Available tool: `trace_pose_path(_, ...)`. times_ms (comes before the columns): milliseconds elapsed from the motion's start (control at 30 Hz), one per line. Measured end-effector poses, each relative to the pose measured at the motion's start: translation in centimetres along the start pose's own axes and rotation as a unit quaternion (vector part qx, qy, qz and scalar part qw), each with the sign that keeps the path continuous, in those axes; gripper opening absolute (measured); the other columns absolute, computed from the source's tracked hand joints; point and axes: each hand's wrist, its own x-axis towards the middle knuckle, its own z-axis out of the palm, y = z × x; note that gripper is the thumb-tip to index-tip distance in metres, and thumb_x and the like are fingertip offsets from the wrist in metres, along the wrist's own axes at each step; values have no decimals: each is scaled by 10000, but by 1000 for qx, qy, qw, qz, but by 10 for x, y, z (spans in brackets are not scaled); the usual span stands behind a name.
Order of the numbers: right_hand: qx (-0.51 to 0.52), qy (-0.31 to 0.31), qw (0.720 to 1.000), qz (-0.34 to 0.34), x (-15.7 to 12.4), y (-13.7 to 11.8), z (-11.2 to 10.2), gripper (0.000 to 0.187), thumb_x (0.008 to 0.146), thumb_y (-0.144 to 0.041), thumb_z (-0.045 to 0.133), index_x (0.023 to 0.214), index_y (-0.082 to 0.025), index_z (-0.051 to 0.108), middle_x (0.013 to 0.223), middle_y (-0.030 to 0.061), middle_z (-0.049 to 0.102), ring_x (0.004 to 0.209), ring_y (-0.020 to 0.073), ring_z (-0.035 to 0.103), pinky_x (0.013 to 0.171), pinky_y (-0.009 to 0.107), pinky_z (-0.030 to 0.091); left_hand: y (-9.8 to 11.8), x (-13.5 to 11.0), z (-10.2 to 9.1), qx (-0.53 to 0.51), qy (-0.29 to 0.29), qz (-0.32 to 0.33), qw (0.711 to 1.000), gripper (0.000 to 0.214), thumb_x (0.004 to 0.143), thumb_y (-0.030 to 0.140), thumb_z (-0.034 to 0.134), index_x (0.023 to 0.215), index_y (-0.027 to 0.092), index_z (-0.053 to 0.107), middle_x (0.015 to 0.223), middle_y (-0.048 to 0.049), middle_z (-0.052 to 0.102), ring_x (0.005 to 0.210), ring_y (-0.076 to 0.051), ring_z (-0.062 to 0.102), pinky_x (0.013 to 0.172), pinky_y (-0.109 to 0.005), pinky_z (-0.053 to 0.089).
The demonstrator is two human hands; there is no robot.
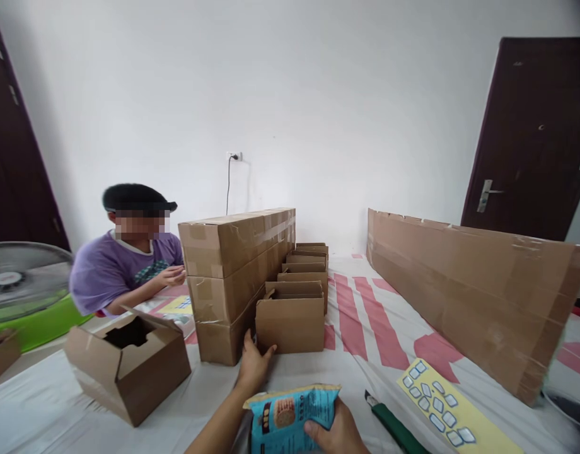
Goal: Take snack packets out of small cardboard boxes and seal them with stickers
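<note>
My right hand (336,429) is closed round a blue snack packet (294,419) with a gold upper edge, low in the middle of the view. My left hand (255,366) is at the lower left corner of the nearest small cardboard box (290,325), its thumb at the front face and its other fingers along the left side, partly hidden. This box stands upright at the near end of a row of similar cardboard boxes (309,268). A green-handled box cutter (396,429) lies to the right of the packet.
Taped cartons (209,293) form a wall left of the row. An open-flapped carton (152,366) sits further left. On the right are a yellow sheet with stickers (448,407) and a long cardboard panel (460,287). Another person (124,271) sits behind the cartons, beside a fan (16,284).
</note>
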Motion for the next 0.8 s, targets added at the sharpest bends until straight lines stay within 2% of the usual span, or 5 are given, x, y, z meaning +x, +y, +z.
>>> trace_pose_path(200, 21, 14, 1000, -11, -2, -6, -1, 628, 681, -541, 717, 1182, -197, 559, 1177, 131, 665, 1112, 345, 597, 973, 440, 441, 15, -28, -52, -51, -73, 64, 994, 555, 769, 643, 435, 925, 156, 652, 959, -107, 709, 980, -290, 656, 893, -397, 507)
trace_pose_path(300, 41, 18, 998, -40, -2, -11, -1, 641, 713, -551, 695, 1208, -182, 521, 1176, 131, 658, 1097, 320, 605, 958, 420, 452, 39, -64, -69, -14, -211, 190, 959, 560, 702, 581, 612, 1133, 225, 638, 1118, -99, 688, 1052, -285, 621, 927, -403, 477)
trace_pose_path(433, 29, 28, 998, -51, -2, -11, -1, 610, 734, -530, 693, 1209, -191, 516, 1167, 115, 651, 1080, 302, 608, 950, 409, 452, 65, -104, -61, 253, -297, 291, 874, 976, 433, 349, 851, 1345, 313, 507, 1259, -124, 619, 1208, -396, 497, 1100, -556, 206)
trace_pose_path(600, -2, 101, 995, -23, -4, 2, 7, 672, 664, -459, 753, 1221, -186, 494, 1162, 133, 631, 1085, 319, 586, 942, 427, 451, 67, -91, -40, 388, -285, 307, 821, 811, 615, 149, 679, 1382, 296, 463, 1112, -94, 674, 1060, -322, 584, 1034, -495, 289)
trace_pose_path(800, -12, 140, 984, 107, 43, 5, -12, 356, 745, -269, 676, 1083, -219, 575, 1122, 87, 637, 980, 252, 623, 886, 398, 487, 53, -32, -30, 424, -133, 358, 822, 673, 706, 127, 618, 1354, 273, 509, 1327, -127, 564, 1239, -334, 465, 1062, -487, 270)
